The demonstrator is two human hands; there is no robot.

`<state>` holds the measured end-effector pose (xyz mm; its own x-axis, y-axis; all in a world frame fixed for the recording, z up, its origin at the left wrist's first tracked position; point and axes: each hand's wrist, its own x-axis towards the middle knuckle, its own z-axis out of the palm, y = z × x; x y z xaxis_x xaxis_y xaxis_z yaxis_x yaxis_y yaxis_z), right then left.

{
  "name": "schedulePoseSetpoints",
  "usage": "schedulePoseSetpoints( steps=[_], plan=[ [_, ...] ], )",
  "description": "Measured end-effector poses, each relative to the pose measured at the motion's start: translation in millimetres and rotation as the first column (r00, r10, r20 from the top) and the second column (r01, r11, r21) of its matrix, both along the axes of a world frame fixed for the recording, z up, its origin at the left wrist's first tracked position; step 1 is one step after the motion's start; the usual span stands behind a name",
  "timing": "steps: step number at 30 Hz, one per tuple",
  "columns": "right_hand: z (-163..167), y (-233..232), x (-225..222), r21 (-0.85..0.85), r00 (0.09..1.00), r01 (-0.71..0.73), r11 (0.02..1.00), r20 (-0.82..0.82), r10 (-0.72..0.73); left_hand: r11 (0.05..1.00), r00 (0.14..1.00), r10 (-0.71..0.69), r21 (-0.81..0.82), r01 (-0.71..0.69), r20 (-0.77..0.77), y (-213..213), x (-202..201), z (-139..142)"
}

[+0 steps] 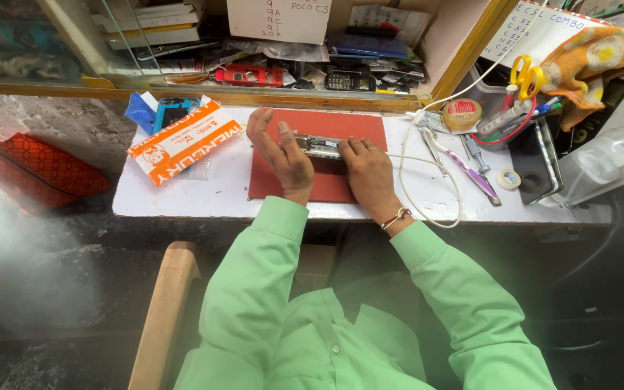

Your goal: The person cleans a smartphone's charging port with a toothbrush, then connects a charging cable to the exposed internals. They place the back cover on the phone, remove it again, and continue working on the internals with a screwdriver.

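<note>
Head view shows both hands on an opened phone [317, 146] lying on a red mat [326, 184] at the middle of the white desk [218, 195]. Left hand [281, 155] presses its left end, fingers spread apart; right hand [367, 172] grips its right end, fingers curled together. An orange packet [182, 141] lies left.

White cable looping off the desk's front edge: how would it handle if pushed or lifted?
The white cable is thin and lies in loose curves, so it is probably floppy and light. Its loop overhangs the white table, so a push may drag it off. It likely snags the nearby tweezers.
</note>
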<state>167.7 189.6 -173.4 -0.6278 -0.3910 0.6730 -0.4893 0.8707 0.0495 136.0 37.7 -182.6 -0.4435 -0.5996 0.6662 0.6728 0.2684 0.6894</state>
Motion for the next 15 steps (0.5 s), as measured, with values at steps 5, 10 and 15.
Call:
schedulePoseSetpoints(
  steps=[5, 10, 15],
  plan=[
    [-1.1, 8.2, 4.1, 0.016, 0.989, -0.053, 0.998, 0.138, 0.050, 0.996, 0.999, -0.032, -0.078, 0.031, -0.011, 8.2, 21.4, 2.7],
    [3.9, 21.3, 10.3, -0.026, 0.961, -0.176, 0.984, 0.211, 0.178, 0.841, 0.839, -0.540, -0.003, 0.542, 0.073, 30.9, 110.1, 26.8],
    [13.6, 27.2, 7.6, 0.058, 0.926, -0.183, 0.981, 0.346, 0.152, -0.498, -0.509, -0.846, 0.102, 0.861, 0.159, 29.1, 221.5, 64.6]
  ],
)
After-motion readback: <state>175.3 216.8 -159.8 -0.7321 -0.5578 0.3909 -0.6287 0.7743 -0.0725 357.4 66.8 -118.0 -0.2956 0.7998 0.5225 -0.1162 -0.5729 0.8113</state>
